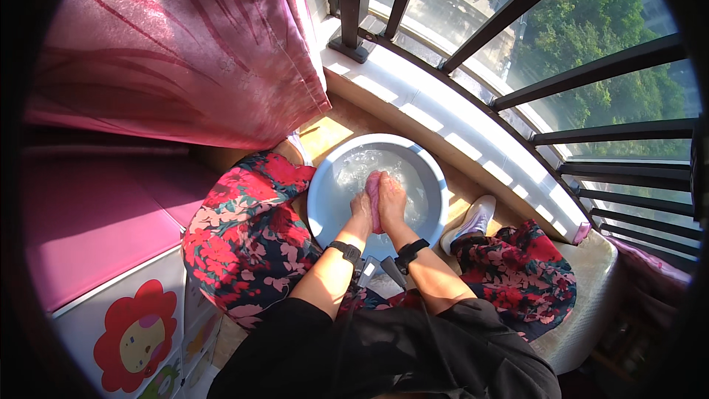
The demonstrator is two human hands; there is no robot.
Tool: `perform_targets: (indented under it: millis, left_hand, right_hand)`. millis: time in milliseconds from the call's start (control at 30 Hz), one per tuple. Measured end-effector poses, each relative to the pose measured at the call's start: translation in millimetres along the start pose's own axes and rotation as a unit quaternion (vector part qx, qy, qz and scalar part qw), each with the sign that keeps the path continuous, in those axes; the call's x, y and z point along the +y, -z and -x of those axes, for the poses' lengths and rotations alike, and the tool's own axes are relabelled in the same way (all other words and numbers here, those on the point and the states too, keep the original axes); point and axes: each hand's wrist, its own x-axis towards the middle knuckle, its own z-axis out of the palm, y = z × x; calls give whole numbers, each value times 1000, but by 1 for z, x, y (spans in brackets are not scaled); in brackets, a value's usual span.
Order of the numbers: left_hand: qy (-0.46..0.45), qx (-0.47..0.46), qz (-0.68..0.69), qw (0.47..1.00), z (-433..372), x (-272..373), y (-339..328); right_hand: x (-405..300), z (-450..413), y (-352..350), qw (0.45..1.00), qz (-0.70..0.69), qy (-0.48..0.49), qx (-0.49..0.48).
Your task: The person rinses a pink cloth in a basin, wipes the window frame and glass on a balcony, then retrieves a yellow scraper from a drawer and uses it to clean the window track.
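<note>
A round light-blue plastic basin (pixel 317 199) with soapy-looking water (pixel 343 174) stands on the floor between the person's feet. Over its middle, my left hand (pixel 361 210) and my right hand (pixel 392 199) press together around a wet pink cloth (pixel 375 199). The cloth shows between the two hands, and their fingers are partly hidden by it and by each other. A black band with a small device circles each wrist. Bubbles and ripples lie on the water beyond the fingertips.
A floral skirt (pixel 249 233) spreads on both sides of the basin, with a white shoe (pixel 476 216) at its right. Behind the basin run a white ledge (pixel 421 100) and dark metal railings (pixel 515 94). A pink curtain (pixel 183 55) hangs left, above a pink-topped cabinet (pixel 111 221).
</note>
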Motion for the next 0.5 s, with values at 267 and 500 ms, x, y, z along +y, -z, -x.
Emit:
perform_targets:
  millis: [267,500]
  left_hand:
    - [-204,292,-215,909,9,-37,41]
    - [-50,324,-186,926,-15,-14,31]
  right_hand:
    - [37,-42,21,925,351,142,24]
    - [78,-41,13,888,455,-6,-69]
